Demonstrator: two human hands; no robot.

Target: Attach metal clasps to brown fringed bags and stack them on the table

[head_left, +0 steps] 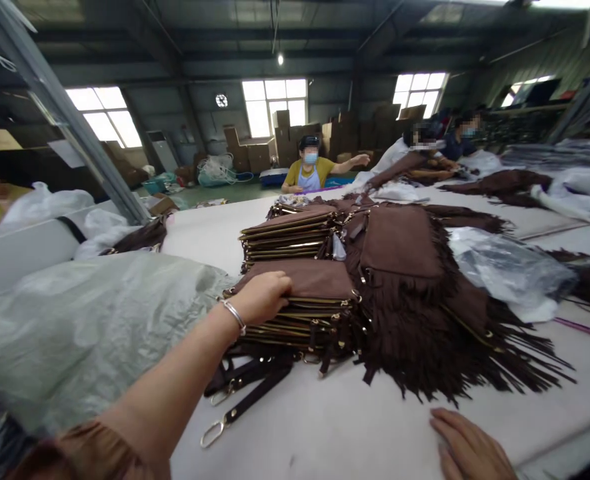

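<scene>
My right hand (467, 443) lies flat on the white bench (355, 427) at its near edge, fingers together and holding nothing, just short of the dark fringe (455, 347) spilling from the brown bags. My left hand (262, 297) reaches further in and rests on top of the near stack of brown bags (305, 310), fingers curled over the top bag's left edge, straps with metal clasps (235, 400) trailing below toward me. Behind stands a second stack (287, 237), a grey plastic sack (85, 327) lies along the left edge, and people (311, 167) sit at the far edge.
</scene>
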